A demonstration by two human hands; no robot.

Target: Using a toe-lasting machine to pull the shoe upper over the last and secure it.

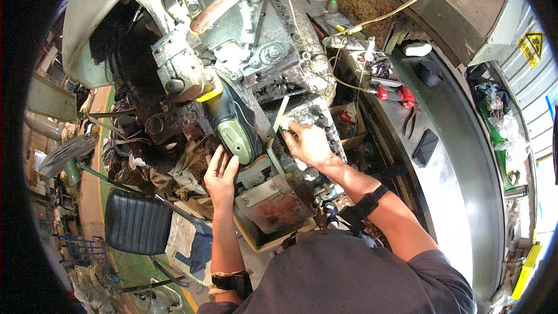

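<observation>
My left hand [221, 173] lies with fingers stretched against the lower end of a green and black power tool [234, 125] that leans on the greasy machine [250, 52]. My right hand [308, 142] pinches a small pale part [284, 122] at the left edge of a dirty metal block with several holes [318, 115]. A thin pale strip [281, 107] stands up just above those fingers. Below both hands sits a rusty tan metal housing [273, 203]. Both wrists wear black bands.
A curved steel bench [465, 197] runs along the right, carrying a black phone [425, 146], red-handled pliers [400, 94] and dark pliers [410, 119]. A black chair seat [136, 221] stands at lower left. A wooden-handled tool [214, 10] lies atop the machine. Cables and rags lie around.
</observation>
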